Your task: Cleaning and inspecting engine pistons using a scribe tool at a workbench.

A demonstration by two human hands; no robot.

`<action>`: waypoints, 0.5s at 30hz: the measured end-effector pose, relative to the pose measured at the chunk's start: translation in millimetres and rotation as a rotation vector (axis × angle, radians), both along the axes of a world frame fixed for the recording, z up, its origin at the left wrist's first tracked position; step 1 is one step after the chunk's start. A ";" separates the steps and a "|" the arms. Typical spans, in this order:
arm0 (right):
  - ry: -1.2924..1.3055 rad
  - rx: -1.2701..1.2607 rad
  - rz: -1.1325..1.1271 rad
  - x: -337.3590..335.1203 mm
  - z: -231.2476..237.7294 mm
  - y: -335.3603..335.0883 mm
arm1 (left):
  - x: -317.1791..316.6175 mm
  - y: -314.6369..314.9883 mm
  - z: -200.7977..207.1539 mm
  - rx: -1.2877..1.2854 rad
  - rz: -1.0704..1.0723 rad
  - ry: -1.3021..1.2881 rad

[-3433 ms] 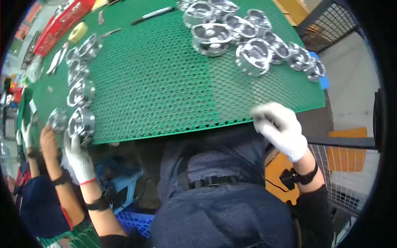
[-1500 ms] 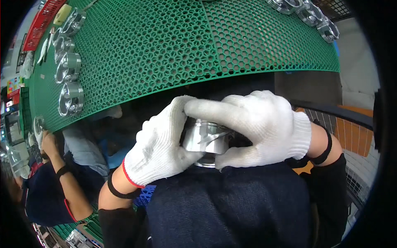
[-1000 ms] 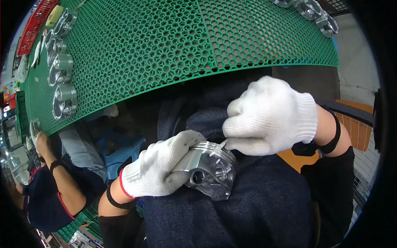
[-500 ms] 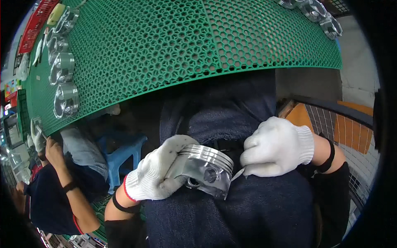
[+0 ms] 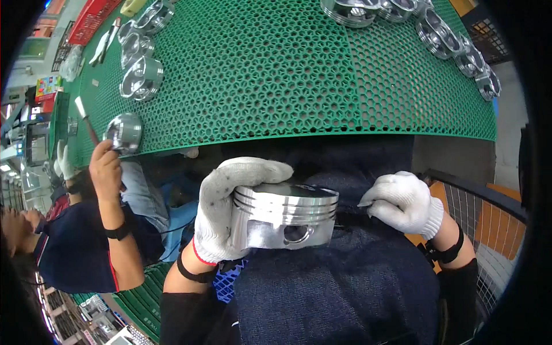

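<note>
In front of my lap, my left hand (image 5: 214,210), in a white knit glove, is wrapped round the left side of a shiny metal piston (image 5: 286,214). The piston's ring grooves run along its upper part, and the round pin hole shows below them. My gloved right hand (image 5: 405,201) is apart from the piston, off to its right, with fingers pinched together. A thin pointed tip (image 5: 363,203) sticks out from those fingers; the rest of that small tool is hidden in the glove.
A green honeycomb mat (image 5: 247,75) covers the table ahead. Pistons stand along its left side (image 5: 142,79) and far right (image 5: 440,34). A co-worker's hand (image 5: 106,169) at left holds a slim tool (image 5: 86,118). A wire mesh frame (image 5: 477,230) stands at my right.
The piston has come up closer and turned to a more level position in my left hand. My right hand has drawn away from it. The view has shifted, and the co-worker's tool is raised.
</note>
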State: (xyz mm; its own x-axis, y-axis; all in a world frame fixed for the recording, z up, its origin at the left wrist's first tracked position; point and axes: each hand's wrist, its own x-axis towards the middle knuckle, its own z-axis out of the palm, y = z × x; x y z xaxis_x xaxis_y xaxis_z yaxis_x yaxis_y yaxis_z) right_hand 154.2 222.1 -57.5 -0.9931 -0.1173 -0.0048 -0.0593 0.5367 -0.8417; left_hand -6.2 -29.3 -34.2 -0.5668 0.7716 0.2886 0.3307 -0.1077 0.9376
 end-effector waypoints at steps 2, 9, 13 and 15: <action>-0.014 0.045 0.024 -4.2 1.5 1.2 | -1.2 -0.1 4.9 0.035 0.082 -0.055; -0.063 0.070 -0.045 5.9 6.4 7.7 | -84.5 -34.9 -8.8 -0.514 0.630 0.286; -0.111 0.010 -0.095 -5.7 15.7 30.1 | -142.1 -86.4 -14.5 -0.376 0.899 -0.005; 0.027 0.109 -0.212 -9.1 29.3 53.1 | -179.3 -159.4 -27.1 -0.462 0.910 0.213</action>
State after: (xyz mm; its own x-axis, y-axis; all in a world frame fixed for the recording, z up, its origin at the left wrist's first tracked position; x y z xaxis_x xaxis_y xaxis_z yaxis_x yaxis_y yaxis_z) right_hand 145.1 275.2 -28.2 -0.9954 0.0937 0.0206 0.0429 0.6273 -0.7776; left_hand -185.6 -188.8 -61.3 -0.9616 0.1391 0.2366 0.2709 0.6195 0.7368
